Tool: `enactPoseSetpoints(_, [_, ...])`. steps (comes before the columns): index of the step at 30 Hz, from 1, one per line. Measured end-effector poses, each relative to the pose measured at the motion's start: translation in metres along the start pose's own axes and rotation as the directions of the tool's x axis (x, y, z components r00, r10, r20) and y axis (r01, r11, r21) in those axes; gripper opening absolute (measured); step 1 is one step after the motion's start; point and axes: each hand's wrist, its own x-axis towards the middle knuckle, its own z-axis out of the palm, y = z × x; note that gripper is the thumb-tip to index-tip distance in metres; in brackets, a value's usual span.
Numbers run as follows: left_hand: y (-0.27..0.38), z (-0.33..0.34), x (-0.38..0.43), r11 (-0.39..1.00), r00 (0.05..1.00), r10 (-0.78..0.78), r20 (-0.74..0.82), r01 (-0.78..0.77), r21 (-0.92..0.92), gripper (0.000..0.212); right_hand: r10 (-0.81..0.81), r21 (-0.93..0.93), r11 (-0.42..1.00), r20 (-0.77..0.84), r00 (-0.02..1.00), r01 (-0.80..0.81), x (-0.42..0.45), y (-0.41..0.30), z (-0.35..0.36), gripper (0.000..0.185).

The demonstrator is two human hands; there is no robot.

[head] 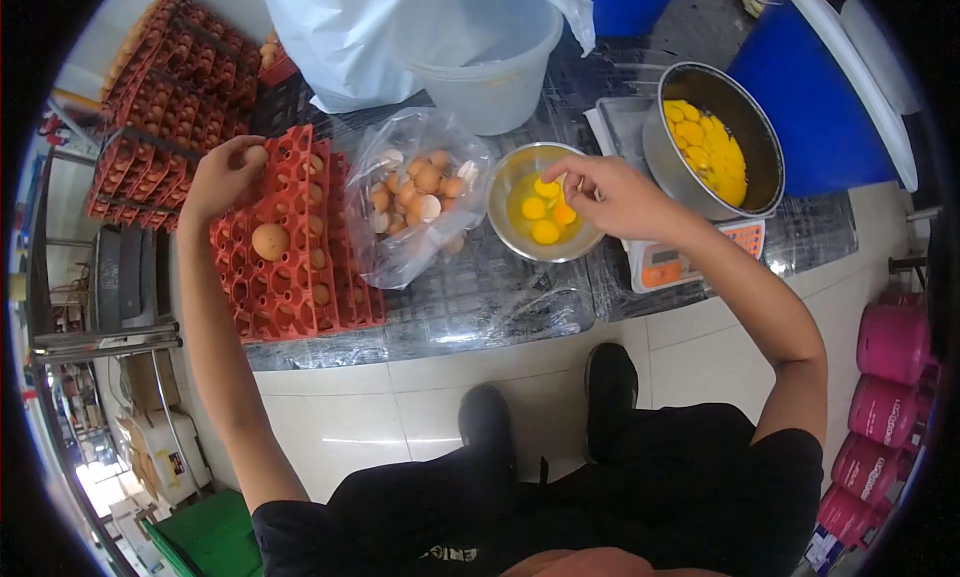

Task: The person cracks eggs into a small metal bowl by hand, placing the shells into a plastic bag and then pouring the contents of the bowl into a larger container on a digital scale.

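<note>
My left hand [225,173] is closed around a brown egg [256,155] at the upper part of a stack of red egg trays [300,323]. One whole egg [270,242] sits lower on the top tray. My right hand [592,194] hovers over a steel bowl [499,228] with several egg yolks [546,231] and egg white; its fingers are curled, and whether they hold anything cannot be told. Between trays and bowl lies a clear plastic bag [405,254] with cracked eggshells [428,179]. A deep steel pot [761,138] with many yolks [709,148] stands on a digital scale [667,266].
A translucent plastic tub [487,89] and a white plastic bag [345,37] stand behind. Blue bins [814,104] are at the back right. Tall stacks of filled egg trays [161,127] rise at the left. The table's front edge [450,344] is wrapped in plastic film.
</note>
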Motion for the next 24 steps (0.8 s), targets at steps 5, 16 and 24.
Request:
enactPoseSetpoints(5, [-0.005, -0.013, 0.002, 0.999, 0.999, 0.02, 0.034, -0.018, -0.046, 0.038, -0.035, 0.013, 0.999, -0.1, 0.994, 0.037, -0.003, 0.012, -0.016, 0.033])
enactPoseSetpoints(16, [0.163, -0.003, -0.111, 0.766, 0.99, -0.068, -0.121, -0.026, -0.642, 0.043, -0.199, 0.16, 0.961, -0.155, 0.968, 0.223, -0.027, -0.054, 0.035, 0.064])
enactPoseSetpoints(24, [0.168, 0.209, -0.239, 0.378, 0.733, 0.05, 0.678, 0.615, -0.692, 0.061, -0.298, 0.311, 0.924, 0.229, 0.927, 0.221, -0.058, -0.044, 0.158, 0.073])
